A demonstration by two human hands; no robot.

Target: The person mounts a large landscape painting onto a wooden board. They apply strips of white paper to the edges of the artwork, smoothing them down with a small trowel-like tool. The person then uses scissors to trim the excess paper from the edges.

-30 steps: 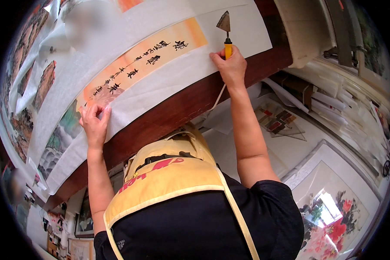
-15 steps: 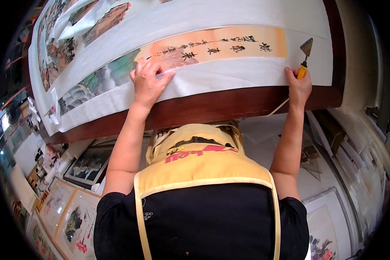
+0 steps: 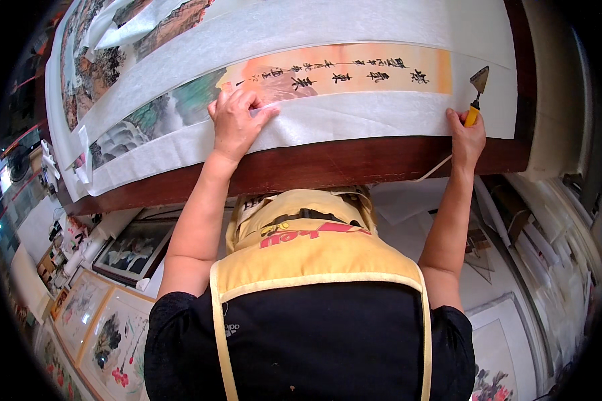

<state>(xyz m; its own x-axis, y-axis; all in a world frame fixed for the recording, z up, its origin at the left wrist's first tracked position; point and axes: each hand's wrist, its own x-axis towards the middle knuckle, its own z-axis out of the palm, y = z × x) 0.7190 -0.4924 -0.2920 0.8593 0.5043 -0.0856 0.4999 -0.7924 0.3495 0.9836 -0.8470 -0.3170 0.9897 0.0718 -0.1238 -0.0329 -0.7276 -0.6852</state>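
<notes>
A long painting strip [image 3: 374,67], with dark calligraphy on orange at its right and a green and grey landscape at its left, lies on white paper [image 3: 381,120]. My left hand [image 3: 237,123] rests over its lower edge, fingers bent down onto the strip and thumb spread to the right; the fingertips are partly hidden. To the right, my right hand [image 3: 468,137] is closed around the yellow handle of a small iron [image 3: 479,79]. Its triangular metal head points up, just above the white paper beyond the strip's right end.
A larger landscape painting [image 3: 100,80] with loose white sheets lies at the table's far left. The dark red table edge [image 3: 327,160] runs before me. A pale cord [image 3: 434,167] hangs below my right hand. Framed pictures [image 3: 117,334] stand at lower left.
The view has tilted slightly, shifting the strip, both hands and the iron a little rightward. Both hands keep about the same places on the work, the right still gripping the iron.
</notes>
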